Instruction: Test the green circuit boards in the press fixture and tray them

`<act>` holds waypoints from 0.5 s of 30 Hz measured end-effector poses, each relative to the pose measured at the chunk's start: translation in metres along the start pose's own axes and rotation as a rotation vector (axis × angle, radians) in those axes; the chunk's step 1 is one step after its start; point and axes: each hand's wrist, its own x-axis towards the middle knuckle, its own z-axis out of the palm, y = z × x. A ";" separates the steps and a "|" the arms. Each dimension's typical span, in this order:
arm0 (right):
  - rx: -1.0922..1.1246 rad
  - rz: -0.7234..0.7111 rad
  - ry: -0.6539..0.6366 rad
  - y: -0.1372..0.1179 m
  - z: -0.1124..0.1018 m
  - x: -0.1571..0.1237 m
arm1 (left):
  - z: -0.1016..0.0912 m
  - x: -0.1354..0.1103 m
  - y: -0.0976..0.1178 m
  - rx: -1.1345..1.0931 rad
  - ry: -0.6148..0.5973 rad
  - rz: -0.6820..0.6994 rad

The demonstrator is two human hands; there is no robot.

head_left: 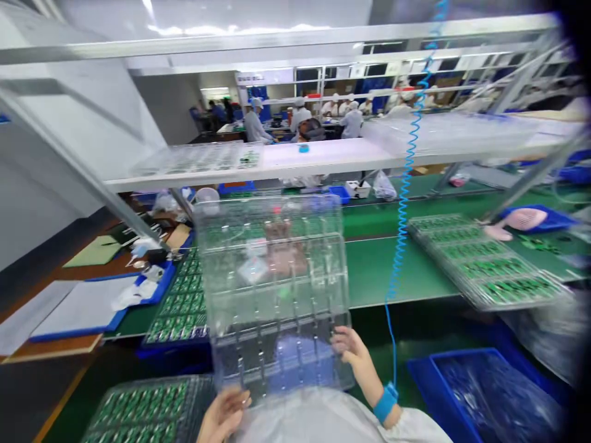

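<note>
I hold a clear plastic compartment tray (272,289) upright in front of me, and it looks empty. My left hand (224,415) grips its lower left corner, fingers curled on the edge. My right hand (355,354) grips its lower right edge; a blue wrist strap (385,403) with a coiled blue cord (406,184) sits on that wrist. The picture is smeared by motion.
Trays of green circuit boards lie at the left (180,301), bottom left (143,409) and right (484,261) on the green bench. A blue bin (489,394) stands at lower right. A white shelf (323,157) runs overhead. Several other workers sit in the background.
</note>
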 end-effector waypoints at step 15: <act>-0.165 0.084 0.721 0.036 -0.265 0.012 | 0.086 0.027 -0.020 0.445 -0.030 -0.158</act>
